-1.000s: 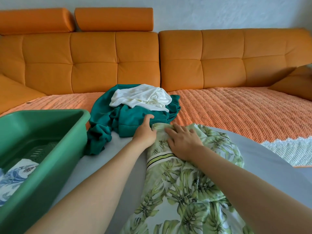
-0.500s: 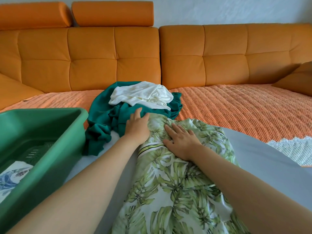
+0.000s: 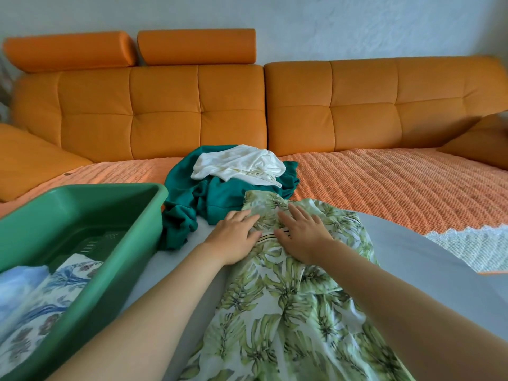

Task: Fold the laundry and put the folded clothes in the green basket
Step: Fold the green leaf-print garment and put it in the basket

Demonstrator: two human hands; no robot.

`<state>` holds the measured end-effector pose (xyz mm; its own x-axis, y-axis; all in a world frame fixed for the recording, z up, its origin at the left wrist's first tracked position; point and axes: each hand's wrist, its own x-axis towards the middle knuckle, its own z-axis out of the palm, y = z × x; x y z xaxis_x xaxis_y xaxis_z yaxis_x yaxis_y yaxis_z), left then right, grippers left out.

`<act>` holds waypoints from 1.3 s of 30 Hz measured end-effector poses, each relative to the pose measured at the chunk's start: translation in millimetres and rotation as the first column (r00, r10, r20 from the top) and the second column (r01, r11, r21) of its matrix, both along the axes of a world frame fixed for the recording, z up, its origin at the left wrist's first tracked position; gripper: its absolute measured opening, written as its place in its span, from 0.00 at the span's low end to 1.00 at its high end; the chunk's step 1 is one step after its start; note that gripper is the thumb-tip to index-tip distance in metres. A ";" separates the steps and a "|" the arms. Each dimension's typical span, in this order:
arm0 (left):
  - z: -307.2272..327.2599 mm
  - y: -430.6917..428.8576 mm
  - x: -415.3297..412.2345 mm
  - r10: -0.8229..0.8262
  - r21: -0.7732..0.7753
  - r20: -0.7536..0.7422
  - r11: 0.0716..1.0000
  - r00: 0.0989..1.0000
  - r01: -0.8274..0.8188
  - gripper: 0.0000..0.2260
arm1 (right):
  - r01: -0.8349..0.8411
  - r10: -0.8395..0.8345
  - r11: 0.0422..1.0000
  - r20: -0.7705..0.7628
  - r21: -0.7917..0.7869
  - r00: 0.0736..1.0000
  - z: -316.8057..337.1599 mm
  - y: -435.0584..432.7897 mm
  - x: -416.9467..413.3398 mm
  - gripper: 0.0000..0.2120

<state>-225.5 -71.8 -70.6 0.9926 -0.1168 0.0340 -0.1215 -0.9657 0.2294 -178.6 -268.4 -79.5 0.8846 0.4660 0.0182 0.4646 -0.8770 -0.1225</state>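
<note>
A white garment with a green leaf print [image 3: 288, 303] lies stretched out on a grey sheet in front of me. My left hand [image 3: 235, 239] rests flat on its upper left part, fingers straight. My right hand [image 3: 302, 237] lies flat beside it on the same garment, fingers spread. Just beyond them sits a heap of teal cloth [image 3: 217, 196] with a crumpled white garment [image 3: 239, 165] on top. The green basket [image 3: 82, 215] stands at the left and holds folded blue-patterned clothes [image 3: 35, 301].
An orange sofa backrest [image 3: 264, 105] runs across the far side, with an orange knitted throw [image 3: 384, 185] over the seat. The grey sheet [image 3: 428, 273] spreads to the right, and a white lace edge [image 3: 467, 246] shows at the far right.
Both hands have slid a little toward me along the leaf-print garment and now lie flat on it. The left hand has come off the teal heap. The view has tilted upward.
</note>
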 end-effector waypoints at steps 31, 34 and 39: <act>67.5 -29.1 -234.5 0.177 -0.132 -0.208 0.969 0.962 -0.207 0.12 | 0.001 0.021 0.943 -0.063 0.332 0.998 27.6 -29.3 -257.0 0.17; 73.6 -42.0 -235.8 0.164 -0.349 -0.128 0.916 0.978 -0.200 0.14 | 0.281 0.037 0.767 -0.477 0.577 0.878 47.2 -30.9 -255.9 0.22; 89.2 -72.3 -248.5 -0.170 -0.736 -0.394 0.647 0.903 -0.199 0.12 | 0.508 0.133 0.518 -0.652 0.688 0.747 65.8 -47.3 -258.4 0.20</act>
<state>-473.9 -144.1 18.5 0.9327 -0.2189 -0.2865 0.1701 -0.4334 0.8850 -437.1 -315.7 -13.7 0.9052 0.3435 -0.2501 -0.1517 -0.2887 -0.9453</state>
